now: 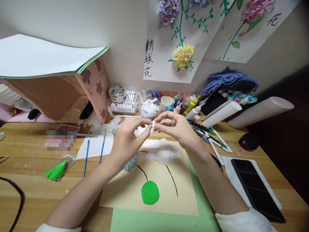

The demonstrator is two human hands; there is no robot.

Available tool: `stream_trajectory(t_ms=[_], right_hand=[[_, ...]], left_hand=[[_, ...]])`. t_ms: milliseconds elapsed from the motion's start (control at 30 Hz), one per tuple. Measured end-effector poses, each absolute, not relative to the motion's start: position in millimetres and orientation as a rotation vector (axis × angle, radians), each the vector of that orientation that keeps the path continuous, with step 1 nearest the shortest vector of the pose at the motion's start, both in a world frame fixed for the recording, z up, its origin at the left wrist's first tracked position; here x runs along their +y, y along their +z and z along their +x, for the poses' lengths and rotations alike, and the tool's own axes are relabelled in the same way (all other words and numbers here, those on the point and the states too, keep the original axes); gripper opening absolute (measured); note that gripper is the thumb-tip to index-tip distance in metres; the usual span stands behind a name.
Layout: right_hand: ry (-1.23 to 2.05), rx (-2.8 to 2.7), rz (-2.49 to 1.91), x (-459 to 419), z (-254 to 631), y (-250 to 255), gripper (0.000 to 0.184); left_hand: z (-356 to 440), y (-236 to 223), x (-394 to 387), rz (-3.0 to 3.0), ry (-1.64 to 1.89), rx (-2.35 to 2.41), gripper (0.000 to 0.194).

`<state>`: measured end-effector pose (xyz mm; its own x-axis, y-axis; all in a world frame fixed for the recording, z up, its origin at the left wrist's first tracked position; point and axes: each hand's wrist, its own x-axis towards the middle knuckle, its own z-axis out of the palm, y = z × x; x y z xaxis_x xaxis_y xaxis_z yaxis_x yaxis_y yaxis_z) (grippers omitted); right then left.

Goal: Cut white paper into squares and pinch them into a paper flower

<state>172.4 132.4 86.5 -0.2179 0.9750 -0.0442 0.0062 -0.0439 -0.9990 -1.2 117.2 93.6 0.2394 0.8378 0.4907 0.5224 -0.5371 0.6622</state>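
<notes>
White scrap (153,123), pinched in thumb and fingertips of left hand (129,132) and right hand (175,125), both nearly closed, is held above far edge of cream sheet (129,191). Ragged white pieces (164,154) overlapped below; flat green disc (150,192) placed toward near edge. Wall poster (164,51) lettered 绣球花.

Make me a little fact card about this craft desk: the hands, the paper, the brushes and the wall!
Left hand: pinching a small white piece
Right hand: pinching the same piece
Beige paper: lies on a green sheet; bears a green circle
Blue brushes: two, left of the beige paper
Wall: flower pictures, one with a yellow flower
</notes>
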Motion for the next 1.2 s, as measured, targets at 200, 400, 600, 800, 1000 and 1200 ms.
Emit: stream_trajectory(t_ms=[200,400,600,800,1000,1200], right_hand=[[1.406,-1.348,-1.129,132.0,172.5,86.4,0.025],[1.376,-1.334,-1.111,130.5,172.5,87.1,0.023],[1.25,-1.394,-1.136,123.4,166.5,90.6,0.02],[1.212,-1.429,-1.134,120.5,163.0,90.9,0.018],[1.19,-1.429,-1.138,119.6,163.6,91.2,0.015],[1.212,-1.436,-1.143,117.9,160.3,90.7,0.015]], left_hand=[[-1.3,93.9,116.8,2.173,1.201,1.25,0.011],[0.3,95.4,114.5,2.25,1.241,1.213,0.008],[0.4,90.5,112.9,2.482,1.233,1.304,0.008],[-1.3,89.8,115.3,2.455,1.219,1.351,0.007],[-0.4,94.2,115.3,2.393,1.202,1.284,0.007],[-1.9,91.5,114.9,2.406,1.211,1.291,0.007]])
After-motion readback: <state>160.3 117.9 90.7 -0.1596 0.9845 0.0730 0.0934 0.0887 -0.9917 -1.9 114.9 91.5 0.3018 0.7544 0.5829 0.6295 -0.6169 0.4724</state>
